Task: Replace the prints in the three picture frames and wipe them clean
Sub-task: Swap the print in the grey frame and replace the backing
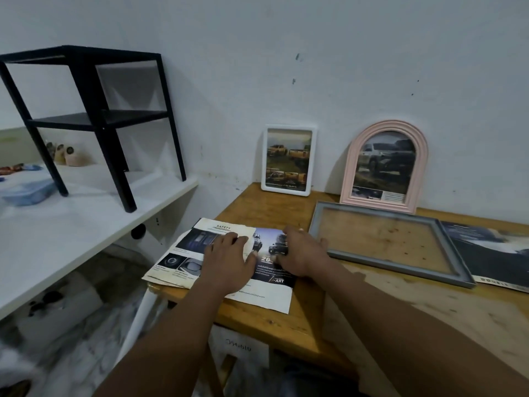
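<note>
A stack of printed car pages (pixel 183 253) lies at the left end of the wooden table (pixel 286 204). My left hand (pixel 229 262) rests flat on the stack with straight fingers. My right hand (pixel 300 253) lies on a dark car print (pixel 272 279), fingers bent at its top edge. Just right of it a grey frame (pixel 395 270) lies flat with no print inside. A white frame (pixel 289 160) and a pink arched frame (pixel 385 164), both holding car prints, lean on the wall.
Another dark print (pixel 492 250) lies right of the grey frame. To the left, a white shelf (pixel 71 224) carries a black metal rack (pixel 94 116) and a blue plastic box (pixel 28 190). The wall stands close behind the table.
</note>
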### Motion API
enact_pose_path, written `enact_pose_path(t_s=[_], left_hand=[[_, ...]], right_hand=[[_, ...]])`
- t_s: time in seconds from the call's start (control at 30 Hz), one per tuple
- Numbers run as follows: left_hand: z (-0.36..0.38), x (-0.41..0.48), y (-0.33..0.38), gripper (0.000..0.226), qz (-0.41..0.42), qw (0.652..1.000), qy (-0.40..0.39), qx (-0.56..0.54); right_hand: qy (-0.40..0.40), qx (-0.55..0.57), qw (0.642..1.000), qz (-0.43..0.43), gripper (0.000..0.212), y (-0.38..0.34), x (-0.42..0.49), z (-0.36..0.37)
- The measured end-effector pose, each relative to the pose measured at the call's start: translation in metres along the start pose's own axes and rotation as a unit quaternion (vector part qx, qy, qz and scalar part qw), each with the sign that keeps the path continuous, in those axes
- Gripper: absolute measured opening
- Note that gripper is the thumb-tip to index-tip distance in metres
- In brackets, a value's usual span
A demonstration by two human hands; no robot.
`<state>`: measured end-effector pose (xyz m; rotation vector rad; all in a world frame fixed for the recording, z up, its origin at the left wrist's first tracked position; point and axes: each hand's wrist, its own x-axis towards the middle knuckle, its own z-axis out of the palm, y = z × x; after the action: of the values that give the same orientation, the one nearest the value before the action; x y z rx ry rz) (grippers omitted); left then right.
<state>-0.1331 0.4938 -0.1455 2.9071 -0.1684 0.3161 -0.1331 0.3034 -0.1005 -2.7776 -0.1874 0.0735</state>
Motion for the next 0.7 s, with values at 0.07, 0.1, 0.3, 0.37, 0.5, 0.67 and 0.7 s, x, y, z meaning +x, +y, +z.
enact_pose_path(t_s=[0.07,0.1,0.3,0.37,0.5,0.67,0.7], left_hand=[[0.000,0.000,0.000,0.054,0.002,1.000,0.000,0.003],[0.000,0.000,0.001,0.053,0.005,1.000,0.002,0.006],[-0.001,-0.002,0.002,0.046,0.044,0.999,0.011,0.022],[-0.001,-0.001,0.002,0.044,0.042,0.999,0.008,0.011],[-0.002,0.003,0.005,0.049,0.027,1.000,-0.008,0.001],[-0.005,0.008,0.016,0.050,0.023,1.000,-0.017,0.001],[-0.005,0.009,0.019,0.050,0.022,1.000,-0.021,0.006]], right_hand=[[0.017,0.011,1.000,-0.002,0.070,0.001,0.001,0.003],[0.022,0.015,1.000,-0.002,0.070,0.001,0.001,0.003],[0.064,0.074,0.995,-0.007,0.064,-0.007,0.000,0.000],[0.100,0.112,0.988,-0.027,0.063,-0.014,-0.002,0.000],[0.156,0.162,0.973,-0.058,0.058,-0.026,-0.007,-0.008],[0.218,0.198,0.952,-0.080,0.062,-0.014,-0.004,-0.034],[0.225,0.188,0.953,-0.076,0.066,-0.007,-0.003,-0.041]])
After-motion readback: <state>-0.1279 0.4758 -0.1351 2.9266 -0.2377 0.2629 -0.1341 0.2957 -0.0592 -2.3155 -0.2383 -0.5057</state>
